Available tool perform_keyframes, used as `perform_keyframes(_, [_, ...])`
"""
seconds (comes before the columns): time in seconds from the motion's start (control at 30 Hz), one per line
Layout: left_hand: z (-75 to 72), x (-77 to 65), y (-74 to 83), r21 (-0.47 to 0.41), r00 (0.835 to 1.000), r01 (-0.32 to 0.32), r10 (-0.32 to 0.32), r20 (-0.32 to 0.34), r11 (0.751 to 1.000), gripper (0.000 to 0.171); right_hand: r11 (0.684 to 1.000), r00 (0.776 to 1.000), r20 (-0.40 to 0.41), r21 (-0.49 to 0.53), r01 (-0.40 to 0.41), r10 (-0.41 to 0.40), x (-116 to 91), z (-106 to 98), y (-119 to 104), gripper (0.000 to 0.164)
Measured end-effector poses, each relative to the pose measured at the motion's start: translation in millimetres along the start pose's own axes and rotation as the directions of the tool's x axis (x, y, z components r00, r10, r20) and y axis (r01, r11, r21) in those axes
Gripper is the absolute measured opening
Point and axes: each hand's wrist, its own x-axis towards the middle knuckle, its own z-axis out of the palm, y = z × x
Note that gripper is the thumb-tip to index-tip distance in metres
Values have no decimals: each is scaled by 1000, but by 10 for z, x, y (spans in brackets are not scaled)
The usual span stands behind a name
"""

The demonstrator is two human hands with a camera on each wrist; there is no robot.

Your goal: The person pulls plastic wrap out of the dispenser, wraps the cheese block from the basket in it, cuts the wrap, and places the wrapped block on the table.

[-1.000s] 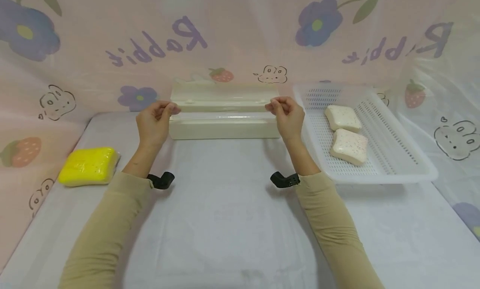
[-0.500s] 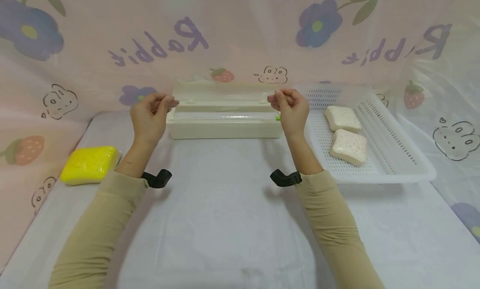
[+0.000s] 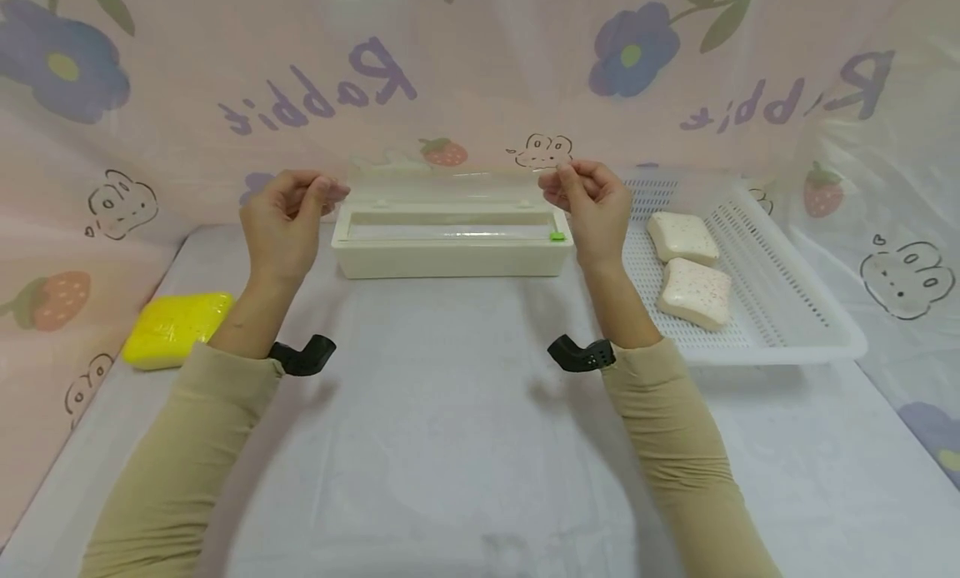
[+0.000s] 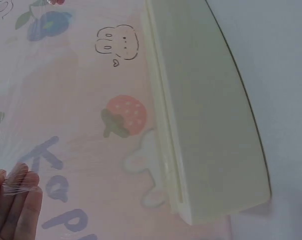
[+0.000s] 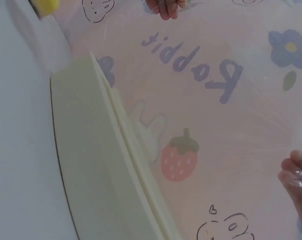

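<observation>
A cream cling film dispenser (image 3: 452, 260) stands at the back of the table, its lid raised behind it and a film roll lying inside. A small green tab (image 3: 557, 236) shows at its right end. Clear cling film (image 4: 10, 125) stretches up from the box between both hands. My left hand (image 3: 281, 228) pinches the film's left corner between thumb and fingers, above the box's left end; the film gathers in creases at the fingertips. My right hand (image 3: 597, 216) pinches the other corner above the right end. Creases also run toward its fingers in the right wrist view.
A white perforated basket (image 3: 847, 336) to the right holds two white speckled, rounded square blocks (image 3: 695, 293). At the left lies a yellow, shiny wrapped block (image 3: 176, 330). A printed curtain (image 3: 480, 78) hangs behind the white-covered table (image 3: 442, 445).
Both hands have risen and spread slightly apart, drawing the film up from the box. The green tab and the box's right end have come into sight.
</observation>
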Motion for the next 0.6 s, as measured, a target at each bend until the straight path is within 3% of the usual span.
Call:
perform_keyframes(0.33, [-77,-43,150,-15,995,-94,94,-22,995,23,992,1000,0,129,1,-1,-82,12,-196,7])
perform_keyframes(0.6, [-123,-39,275,-161,995,-92,85,-48,983,10,975,999,-35,220,-15,23,-125,77,-382,6])
